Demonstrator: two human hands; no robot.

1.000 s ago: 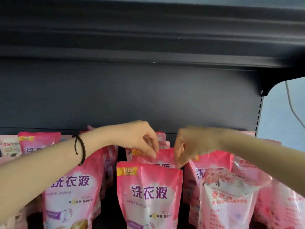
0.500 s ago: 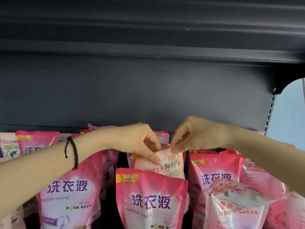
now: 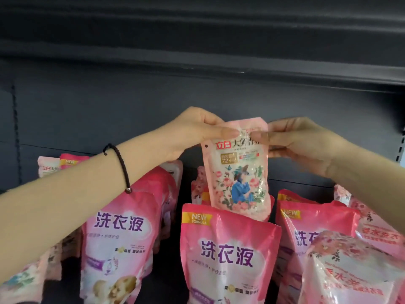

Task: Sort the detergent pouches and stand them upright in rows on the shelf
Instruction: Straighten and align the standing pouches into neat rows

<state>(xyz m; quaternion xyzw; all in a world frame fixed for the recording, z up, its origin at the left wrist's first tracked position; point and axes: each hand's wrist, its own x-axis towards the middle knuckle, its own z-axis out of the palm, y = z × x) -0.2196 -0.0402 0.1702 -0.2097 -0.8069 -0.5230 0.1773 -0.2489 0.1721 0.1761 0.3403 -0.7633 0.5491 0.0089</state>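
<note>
A pale pink floral pouch (image 3: 238, 172) with a figure in blue hangs upright above the middle row, its bottom still behind the front pouch. My left hand (image 3: 192, 132) pinches its top left corner and my right hand (image 3: 300, 143) pinches its top right edge. Below it stands a bright pink pouch (image 3: 228, 253) with purple characters. More bright pink pouches stand in a left row (image 3: 122, 238) and a right row (image 3: 311, 227). Pale floral pouches lean at the right front (image 3: 350, 270).
The dark back panel (image 3: 109, 110) of the shelf rises behind the rows, and the shelf above (image 3: 197, 40) overhangs the pouches. Small pale pouches (image 3: 47, 166) stand at the far left back. A slotted upright (image 3: 402, 145) marks the right end.
Both hands have lifted the floral pouch up out of the middle row; a second ago they were reaching down among the pouch tops behind the front pouch.
</note>
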